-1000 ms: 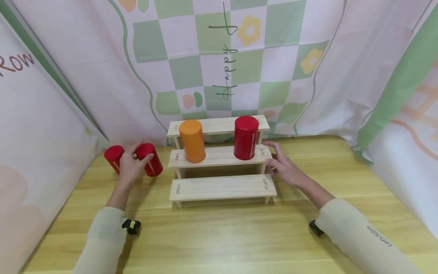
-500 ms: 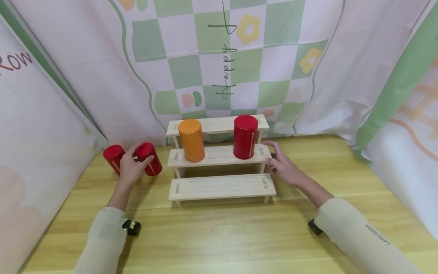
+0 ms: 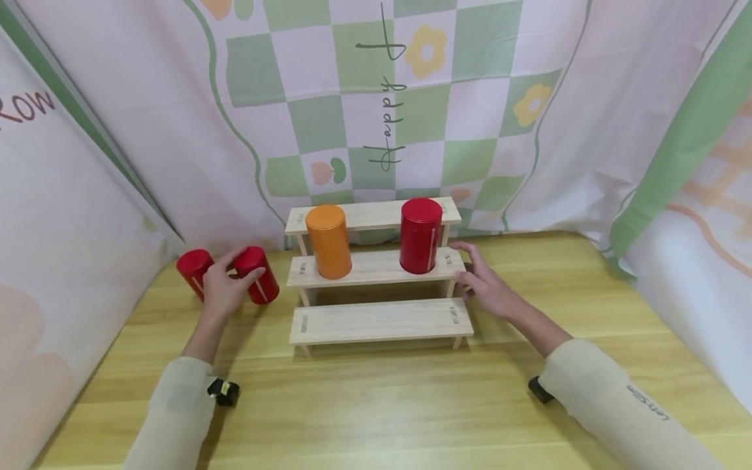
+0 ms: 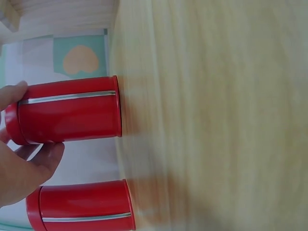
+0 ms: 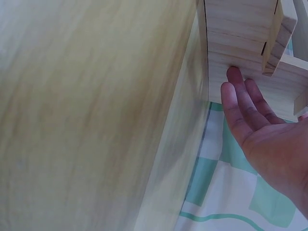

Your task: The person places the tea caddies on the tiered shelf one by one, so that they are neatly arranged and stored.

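My left hand (image 3: 223, 287) grips a red canister (image 3: 266, 287) near its lid, thumb on one side and fingers on the other. The left wrist view shows this red canister (image 4: 72, 113) with its base on or very close to the table. Just left of that hand stands a second red canister (image 3: 191, 266), partly hidden by it. At the right end of a three-tier wooden shelf (image 3: 382, 324), my right hand (image 3: 490, 290) touches the side with extended fingers (image 5: 243, 98). On the middle tier stand an orange canister (image 3: 330, 245) and another red canister (image 3: 420, 241).
The shelf stands on a wood-grain table (image 3: 376, 398), close to a checkered cloth backdrop (image 3: 393, 117). White cloth (image 3: 76, 215) rises along the left table edge, and more cloth (image 3: 693, 274) hangs on the right.
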`<state>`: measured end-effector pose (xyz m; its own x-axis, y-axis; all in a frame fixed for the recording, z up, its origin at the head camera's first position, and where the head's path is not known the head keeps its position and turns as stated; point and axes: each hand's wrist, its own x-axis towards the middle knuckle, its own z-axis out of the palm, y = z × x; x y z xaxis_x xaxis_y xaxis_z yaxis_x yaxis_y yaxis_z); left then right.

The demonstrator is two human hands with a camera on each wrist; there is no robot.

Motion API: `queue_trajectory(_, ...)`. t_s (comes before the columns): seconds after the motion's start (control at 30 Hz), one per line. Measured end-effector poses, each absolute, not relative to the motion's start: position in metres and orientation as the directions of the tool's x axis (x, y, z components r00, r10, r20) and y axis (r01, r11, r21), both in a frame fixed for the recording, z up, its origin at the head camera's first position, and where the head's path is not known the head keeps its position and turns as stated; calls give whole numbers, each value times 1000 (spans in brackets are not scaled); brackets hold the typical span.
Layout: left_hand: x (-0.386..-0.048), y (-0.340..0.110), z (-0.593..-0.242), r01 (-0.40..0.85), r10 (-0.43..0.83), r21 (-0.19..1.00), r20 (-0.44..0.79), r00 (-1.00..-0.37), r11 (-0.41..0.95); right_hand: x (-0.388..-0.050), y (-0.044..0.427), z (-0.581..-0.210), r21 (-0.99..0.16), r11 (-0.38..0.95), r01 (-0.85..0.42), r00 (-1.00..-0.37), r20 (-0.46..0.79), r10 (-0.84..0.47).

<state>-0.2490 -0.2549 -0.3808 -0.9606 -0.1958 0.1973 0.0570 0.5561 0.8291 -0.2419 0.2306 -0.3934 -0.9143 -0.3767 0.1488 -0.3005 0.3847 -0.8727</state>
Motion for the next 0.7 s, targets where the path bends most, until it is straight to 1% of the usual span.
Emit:
queue_trajectory(0.33, -242, -249, -371, 61, -224, 823, 224, -948, 564, -241, 230, -392, -874, 388, -292, -917, 139, -375)
queue_trajectory(0.47, -238, -246, -365, 88, -206, 817, 245, -947, 569, -242, 231, -393, -876, 385, -292, -916, 141, -375)
queue_trajectory(0.7, -235, -242, -362, 166, -174, 799, 320, -931, 577, -242, 230, -393, -876, 383, -292, -916, 140, -377)
